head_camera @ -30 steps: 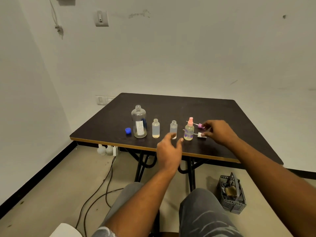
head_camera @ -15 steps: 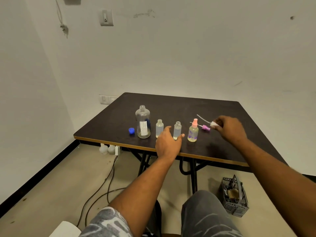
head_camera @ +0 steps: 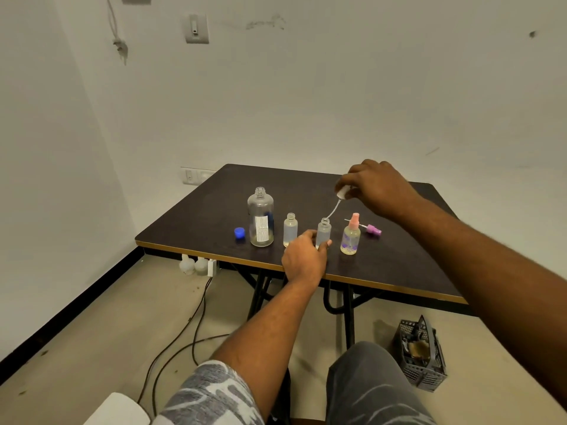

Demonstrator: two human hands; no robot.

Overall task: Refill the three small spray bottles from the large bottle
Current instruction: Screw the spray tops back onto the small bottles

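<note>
Our left hand grips the middle small bottle on the table; our right hand pinches the spray head above it. We should steer its tube straight into the neck

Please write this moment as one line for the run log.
left hand holds middle bottle | right hand holds white sprayer, tube tip at its mouth | large bottle open

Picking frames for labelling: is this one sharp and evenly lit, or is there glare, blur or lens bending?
Head view: soft, even light, no harsh glare on the large clear plastic bottle; the tube under the white spray cap in the right hand is faint; wide-angle stretch enlarges the forearms.
</note>
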